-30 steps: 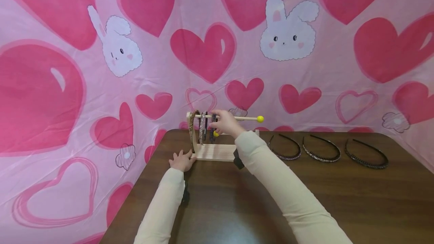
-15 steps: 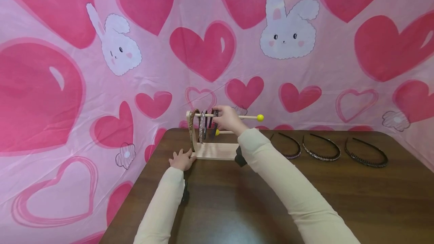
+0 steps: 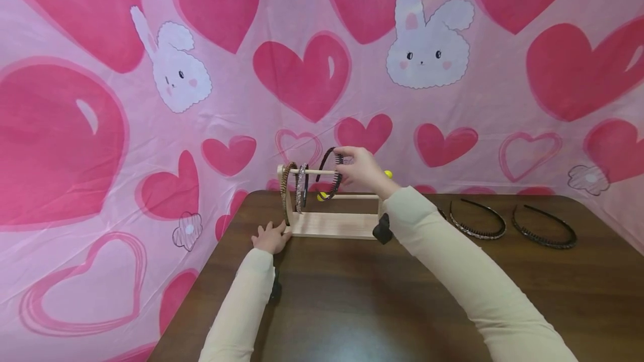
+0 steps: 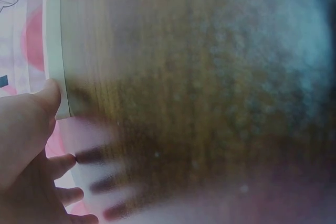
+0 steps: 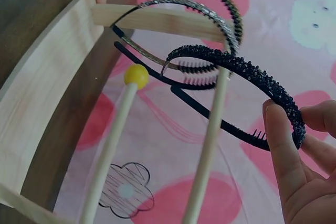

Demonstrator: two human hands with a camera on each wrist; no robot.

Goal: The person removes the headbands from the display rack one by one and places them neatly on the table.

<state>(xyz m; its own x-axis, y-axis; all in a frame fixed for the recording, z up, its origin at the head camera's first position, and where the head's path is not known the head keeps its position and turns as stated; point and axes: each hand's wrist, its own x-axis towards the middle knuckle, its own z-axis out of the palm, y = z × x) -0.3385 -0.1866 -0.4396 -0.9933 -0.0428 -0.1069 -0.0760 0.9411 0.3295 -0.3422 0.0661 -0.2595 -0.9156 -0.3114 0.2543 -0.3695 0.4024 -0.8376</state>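
My right hand (image 3: 366, 171) pinches a black beaded headband (image 5: 247, 69) with comb teeth by its arched part, thumb and fingers on either side. The headband's loop surrounds the upper rod (image 5: 207, 156) of a pale wooden stand (image 3: 334, 225). Further left on that rod hang a gold-brown headband (image 3: 284, 194) and a silvery sparkling headband (image 3: 299, 190). My left hand (image 3: 270, 237) lies with fingers spread at the stand's left end, its thumb against the base's corner. A lower rod ends in a yellow ball (image 5: 136, 76).
To the right on the brown table (image 3: 382, 300) lie a sparkling headband (image 3: 478, 233) and a dark headband (image 3: 545, 242); another is mostly hidden behind my right sleeve (image 3: 443, 256). The upper rod's yellow ball (image 3: 388, 174) shows behind my right wrist. A pink heart-patterned cloth hangs behind.
My right hand has moved right and slightly up along the upper rod, bringing the black headband away from the other two hanging ones. The left hand stays in place.
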